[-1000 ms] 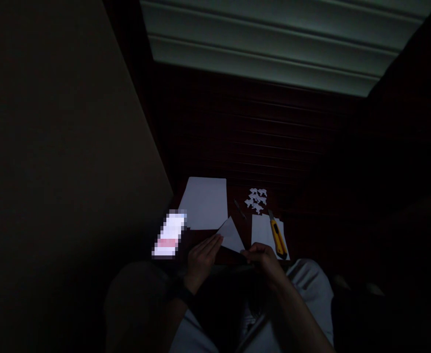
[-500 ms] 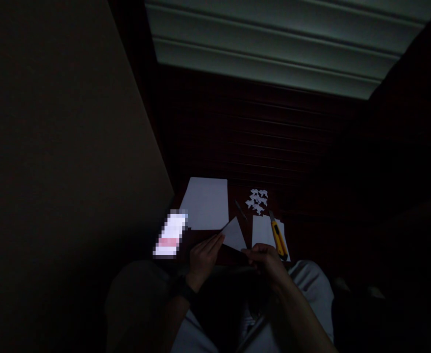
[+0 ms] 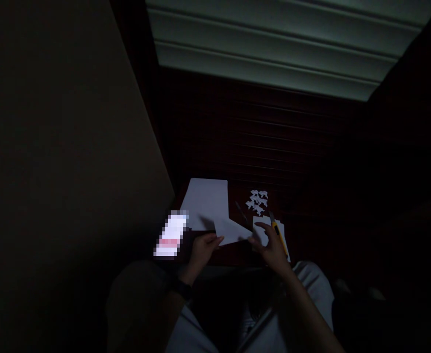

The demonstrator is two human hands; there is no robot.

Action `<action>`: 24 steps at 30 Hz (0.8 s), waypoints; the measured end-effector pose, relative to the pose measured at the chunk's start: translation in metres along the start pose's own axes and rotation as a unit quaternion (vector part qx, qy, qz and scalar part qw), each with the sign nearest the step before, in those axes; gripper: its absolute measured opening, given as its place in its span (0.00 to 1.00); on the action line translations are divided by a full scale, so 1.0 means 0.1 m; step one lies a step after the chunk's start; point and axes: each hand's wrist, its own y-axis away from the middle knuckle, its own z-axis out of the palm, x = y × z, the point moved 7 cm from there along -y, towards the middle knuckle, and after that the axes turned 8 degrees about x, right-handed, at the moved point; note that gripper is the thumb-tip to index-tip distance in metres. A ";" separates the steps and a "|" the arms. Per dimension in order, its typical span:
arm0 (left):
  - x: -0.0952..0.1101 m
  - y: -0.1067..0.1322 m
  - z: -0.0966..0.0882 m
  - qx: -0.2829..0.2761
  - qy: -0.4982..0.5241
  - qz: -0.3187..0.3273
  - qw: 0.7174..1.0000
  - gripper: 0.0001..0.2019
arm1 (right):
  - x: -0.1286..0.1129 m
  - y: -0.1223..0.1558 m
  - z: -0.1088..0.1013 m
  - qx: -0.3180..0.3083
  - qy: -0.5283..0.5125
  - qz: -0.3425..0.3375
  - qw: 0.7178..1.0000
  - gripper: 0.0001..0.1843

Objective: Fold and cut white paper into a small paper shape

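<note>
In the dim light I hold a folded white triangle of paper (image 3: 231,230) just above a small dark table (image 3: 237,255). My left hand (image 3: 201,249) pinches its left corner. My right hand (image 3: 270,242) touches its right corner, with the fingers partly spread and raised. Right behind that hand, a yellow utility knife (image 3: 278,235) lies on a small stack of white paper (image 3: 261,233).
A larger white sheet (image 3: 207,202) lies at the table's back left, and a lit phone screen (image 3: 171,234) sits at the left edge. Several small white paper cut-outs (image 3: 257,201) lie at the back, with a dark pen (image 3: 241,211) beside them. A wall (image 3: 53,147) rises on the left.
The paper triangle has turned and lowered from an upright tilt to flatter. My right hand moved up and forward, and its fingers opened from a closed pinch. My left hand rose slightly.
</note>
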 end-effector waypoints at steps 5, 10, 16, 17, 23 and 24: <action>0.00 -0.03 0.13 -0.096 0.105 -0.071 0.987 0.18 | 0.39 -0.05 0.31 -0.103 -0.002 0.072 0.992 0.19; -0.08 0.01 0.19 -0.119 0.128 -0.123 0.977 0.20 | 0.56 0.02 0.42 -0.060 -0.114 0.119 0.984 0.20; -0.15 0.03 0.17 -0.088 0.127 -0.146 0.977 0.20 | 0.53 0.11 0.44 -0.059 -0.149 0.074 0.984 0.31; -0.15 0.03 0.17 -0.086 0.127 -0.145 0.978 0.20 | 0.55 0.12 0.43 -0.061 -0.141 0.074 0.985 0.30; -0.16 0.06 0.17 -0.077 0.113 -0.136 0.981 0.19 | 0.69 0.18 0.44 -0.069 -0.126 0.090 0.985 0.29; -0.16 0.06 0.18 -0.076 0.110 -0.137 0.982 0.19 | 0.70 0.19 0.44 -0.070 -0.126 0.094 0.985 0.29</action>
